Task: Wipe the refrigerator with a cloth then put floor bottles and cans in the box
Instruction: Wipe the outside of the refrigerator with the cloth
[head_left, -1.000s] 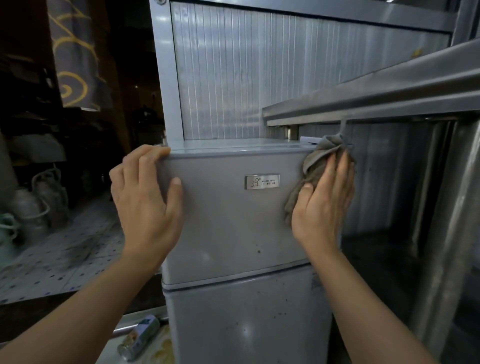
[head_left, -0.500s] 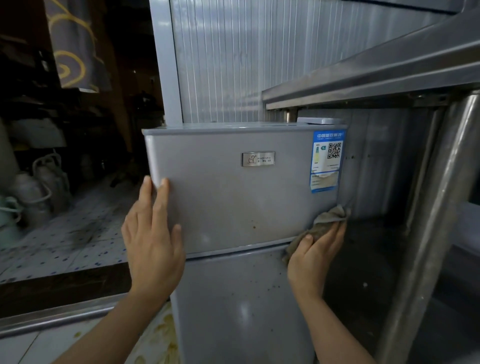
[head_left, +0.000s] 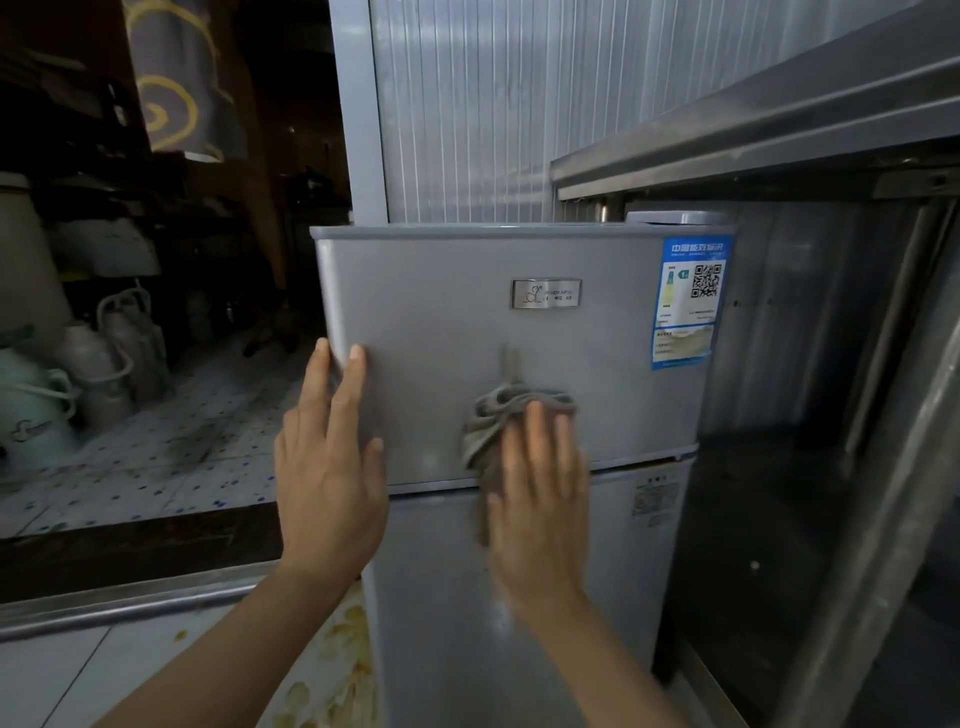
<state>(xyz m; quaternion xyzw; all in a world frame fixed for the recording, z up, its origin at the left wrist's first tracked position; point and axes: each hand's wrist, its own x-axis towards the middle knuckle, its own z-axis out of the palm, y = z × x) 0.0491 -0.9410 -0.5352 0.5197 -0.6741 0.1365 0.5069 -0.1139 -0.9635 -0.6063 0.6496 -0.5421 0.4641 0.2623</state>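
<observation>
Here, fridge: the refrigerator (head_left: 467, 338) is showing a smooth, shiny grey front with rounded corners, standing upright under the steel table.
Doors: a thin line is running across between the top door and the bottom door.
Badge: a small shiny metal plate (head_left: 545, 293) is sitting in the middle of the top door.
Sticker: a blue paper sticker (head_left: 688, 301) with a black square code is sticking to the top right corner of the top door.
Cloth: the cloth (head_left: 498, 415) is looking soft, grey and bunched up, lying against the low part of the top door, with one thin strip pointing up.
Right hand: the right hand (head_left: 540, 499) is pressing the cloth flat on the door with straight fingers held close together; it is looking a bit blurry.
Left hand: the left hand (head_left: 330, 467) is resting flat on the left edge of the top door, fingers straight and a little spread.
Table: the steel table (head_left: 753, 130) is hanging over the right side, hard and shiny, with a round metal leg (head_left: 883, 509).
Wall: a wall (head_left: 467, 104) of thin up-and-down ridges is rising behind the fridge.
Floor: the floor (head_left: 156, 457) on the left is looking pale, spotted with blue dots and dirty marks.
Jugs: some round plastic jugs (head_left: 104, 353) with handles are sitting on the floor in the dark room.
</observation>
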